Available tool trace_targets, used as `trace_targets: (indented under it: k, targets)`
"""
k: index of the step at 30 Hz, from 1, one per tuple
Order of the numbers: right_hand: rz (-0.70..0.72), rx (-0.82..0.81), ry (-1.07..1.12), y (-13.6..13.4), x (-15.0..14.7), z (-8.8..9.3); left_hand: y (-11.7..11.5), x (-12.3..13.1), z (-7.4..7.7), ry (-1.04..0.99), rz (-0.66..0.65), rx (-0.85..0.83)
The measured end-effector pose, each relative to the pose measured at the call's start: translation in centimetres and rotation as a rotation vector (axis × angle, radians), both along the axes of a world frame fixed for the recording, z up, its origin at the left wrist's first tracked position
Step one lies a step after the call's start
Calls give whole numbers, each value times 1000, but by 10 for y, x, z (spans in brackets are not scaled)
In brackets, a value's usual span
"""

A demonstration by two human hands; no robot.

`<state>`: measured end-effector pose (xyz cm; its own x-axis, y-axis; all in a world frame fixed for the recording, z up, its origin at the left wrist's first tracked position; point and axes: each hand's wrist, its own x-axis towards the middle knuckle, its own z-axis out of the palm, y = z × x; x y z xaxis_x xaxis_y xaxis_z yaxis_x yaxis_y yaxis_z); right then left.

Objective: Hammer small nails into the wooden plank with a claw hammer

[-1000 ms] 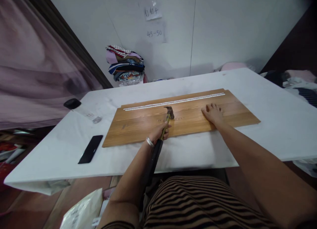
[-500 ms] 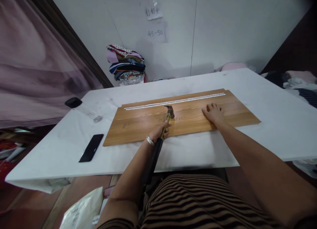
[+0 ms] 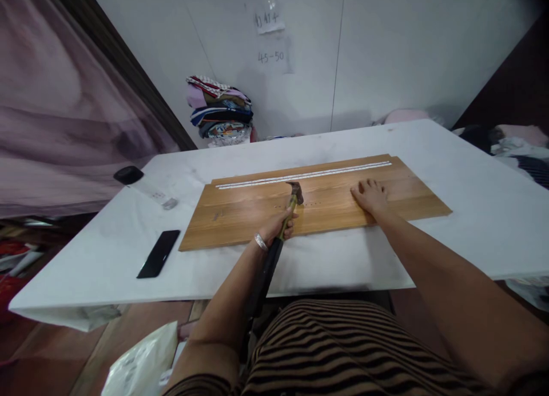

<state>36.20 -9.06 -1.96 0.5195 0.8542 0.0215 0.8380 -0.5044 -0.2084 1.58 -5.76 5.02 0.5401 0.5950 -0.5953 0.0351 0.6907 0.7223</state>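
My left hand (image 3: 274, 226), a silver bracelet at its wrist, is wrapped round the yellow and black handle of a claw hammer (image 3: 295, 191). The dark metal head is over the middle of a wooden board (image 3: 240, 216); I cannot tell whether it touches. Small dark marks or nails (image 3: 314, 204), too small to tell which, form a row on either side of the hammer. On the board's right half rests my right hand (image 3: 370, 196), open, palm down with fingers apart. A long white strip with fine markings (image 3: 330, 172) lies along the board's far side.
The board lies on a white-covered table (image 3: 343, 264). To its left are a black phone (image 3: 158, 254) and a black rounded object (image 3: 128, 175) beside clear plastic. Folded clothes (image 3: 221, 107) are stacked against the back wall. A plastic bag (image 3: 141, 359) lies below the table's front left.
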Motion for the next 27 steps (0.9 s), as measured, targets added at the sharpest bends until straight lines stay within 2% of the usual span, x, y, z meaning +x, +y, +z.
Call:
trace_targets:
  k: [11, 27]
  targets:
    - [-1, -14, -1, -3, -5, 7, 0, 1, 3, 21, 3, 13]
    - [-5, 7, 5, -1, -2, 4, -2, 1, -1, 20, -12, 35]
